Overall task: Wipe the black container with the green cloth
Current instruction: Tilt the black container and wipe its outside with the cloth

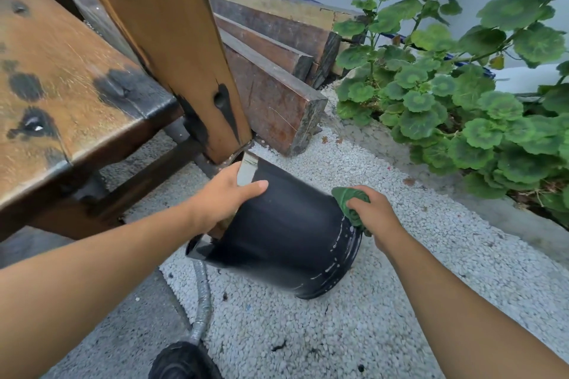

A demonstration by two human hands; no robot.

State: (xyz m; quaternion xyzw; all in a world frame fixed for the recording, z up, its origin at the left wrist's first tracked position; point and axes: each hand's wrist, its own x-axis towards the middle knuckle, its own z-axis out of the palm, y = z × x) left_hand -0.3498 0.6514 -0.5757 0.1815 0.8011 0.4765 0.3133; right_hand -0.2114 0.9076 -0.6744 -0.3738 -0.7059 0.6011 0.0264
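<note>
black container point(277, 231): left grip point(226, 194) curled on rim point(246, 172), right grip point(369, 212) clutches green cloth point(346, 195).

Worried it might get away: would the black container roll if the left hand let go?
Probably: the black container is tipped onto its round side over gravel. Likely light: the left hand holds it tilted by the rim.

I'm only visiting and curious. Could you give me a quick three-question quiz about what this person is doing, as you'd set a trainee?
1. True or false: the black container stands upright on the gravel.
2. Fill in: the left hand grips the container by its open ____.
3. Which hand holds the green cloth? A) left B) right C) neither

Key: 1 false, it is tipped over; 2 rim; 3 B, the right hand.
</note>
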